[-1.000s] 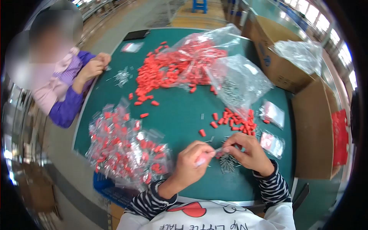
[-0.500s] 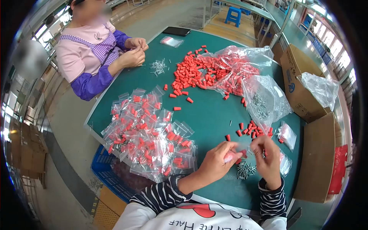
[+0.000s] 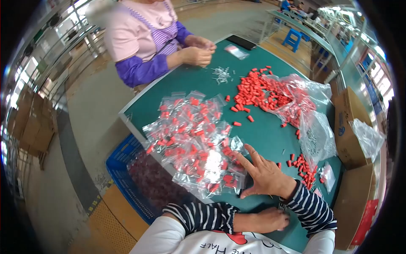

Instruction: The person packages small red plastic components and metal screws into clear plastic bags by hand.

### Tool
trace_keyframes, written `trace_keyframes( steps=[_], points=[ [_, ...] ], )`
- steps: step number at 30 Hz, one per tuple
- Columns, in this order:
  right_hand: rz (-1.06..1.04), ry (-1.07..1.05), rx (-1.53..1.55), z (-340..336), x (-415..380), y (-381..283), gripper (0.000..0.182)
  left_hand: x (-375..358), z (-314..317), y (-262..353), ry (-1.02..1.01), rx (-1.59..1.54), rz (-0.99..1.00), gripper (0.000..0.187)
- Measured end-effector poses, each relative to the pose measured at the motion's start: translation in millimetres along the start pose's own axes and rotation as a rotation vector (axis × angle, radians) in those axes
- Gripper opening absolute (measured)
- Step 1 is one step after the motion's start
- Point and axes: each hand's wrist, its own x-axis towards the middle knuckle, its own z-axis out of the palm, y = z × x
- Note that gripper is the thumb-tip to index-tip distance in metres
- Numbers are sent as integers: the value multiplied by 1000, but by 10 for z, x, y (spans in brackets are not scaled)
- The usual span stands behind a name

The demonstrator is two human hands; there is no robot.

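Observation:
My right hand (image 3: 267,175) is spread open over the right edge of a heap of small clear zip bags (image 3: 192,139). Its fingertips reach the outermost bags, which hold red tapered caps and some metal pieces. Lower down, by the table's front edge, my left hand (image 3: 271,221) is curled closed, palm side hidden, so what it holds cannot be made out. A few screws (image 3: 282,206) show just above that hand, partly covered by my right forearm. Loose red caps (image 3: 305,170) lie to the right of my right hand.
A co-worker's hands (image 3: 198,51) are together at the far left edge, near a small pile of metal pieces (image 3: 220,74). More red caps (image 3: 258,91) spill from a clear plastic bag. Cardboard boxes (image 3: 355,199) line the right side; a blue basket (image 3: 120,163) stands below left.
The small bag with red caps has left my left hand, which moved down to the front edge. My right hand crossed leftward to the bag heap and opened. The view shifted left.

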Motion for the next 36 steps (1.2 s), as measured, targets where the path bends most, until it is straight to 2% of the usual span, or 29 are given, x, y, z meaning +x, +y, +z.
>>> trace_keyframes(
  steps=[1, 3, 4, 5, 7, 9, 10, 13, 15, 19, 21, 23, 24, 26, 29, 32, 36],
  points=[
    [-6, -52, -33, 81, 89, 43, 126, -6, 10, -15, -107, 48, 46, 24],
    [-79, -6, 24, 123, 297, 41, 128, -16, 6, 0, -147, 16, 89, 26],
    [-116, 6, 39, 139, 410, -2, 129, -29, -37, 32, -56, 130, 180, 23],
    [-151, 21, 54, 158, 516, -53, 130, -30, 5, 15, -11, 158, 187, 22],
    [-220, 0, 111, 212, 700, -178, 116, 2, 42, 1, 70, 218, 205, 22],
    [-288, -14, 127, 291, 848, -297, 107, 49, -49, 61, -152, 242, 77, 19],
    [-304, 34, 184, 369, 922, -398, 95, 65, -117, 91, -265, 253, 18, 19],
    [-390, 79, 379, 527, 1169, -751, 92, -4, -22, -5, -243, -17, -44, 19],
    [-437, 67, 513, 605, 1329, -997, 91, 78, 1084, -415, 240, -321, -97, 21],
    [-470, 220, 478, 399, 1495, -1113, 75, 179, 1440, -470, 422, -185, 60, 22],
    [-421, 495, 346, 212, 1694, -872, 58, 283, 1380, -489, 329, 3, 128, 23],
    [-259, 689, 149, 198, 1969, -448, 55, 434, 1194, -402, 113, 227, 174, 23],
    [-225, 699, 141, 196, 2145, -210, 55, 496, 1146, -398, 46, 298, 194, 23],
    [-59, 585, 151, 205, 2374, 119, 53, 571, 1229, -474, 70, 285, 205, 23],
    [-139, 468, 99, 365, 2575, 334, 55, 637, 1222, -524, 95, 253, 228, 24],
    [-325, 317, 136, 410, 2562, 182, 57, 664, 1131, -495, 111, 218, 252, 25],
    [-358, 339, 259, 618, 2328, -382, 57, 672, 1103, -437, 127, 190, 293, 28]
  ],
)
